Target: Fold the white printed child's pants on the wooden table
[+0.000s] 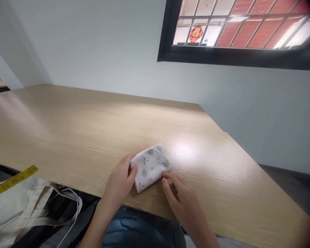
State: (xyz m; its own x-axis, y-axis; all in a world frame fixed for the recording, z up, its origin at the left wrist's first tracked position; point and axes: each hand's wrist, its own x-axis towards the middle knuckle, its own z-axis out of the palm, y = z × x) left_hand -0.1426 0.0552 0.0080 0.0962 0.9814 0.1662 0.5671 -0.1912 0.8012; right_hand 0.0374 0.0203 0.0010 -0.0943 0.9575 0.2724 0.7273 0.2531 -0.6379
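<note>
A white folded cloth (151, 167) with small printed green and pink figures lies on the wooden table near its front edge. It is tilted, and its layers show at the right end. My left hand (121, 179) grips the cloth's left edge, its thumb on top and the other fingers partly hidden behind it. At the lower right corner, the curled thumb and forefinger of my right hand (179, 193) pinch the cloth's edge.
The table (74, 127) runs along a pale wall, with its right edge angling toward me. At lower left, below the front edge, are a cream cloth bag (32, 206), a yellow printed strip (14, 181) and a white cable (76, 210). A dark-framed barred window (222, 51) is above.
</note>
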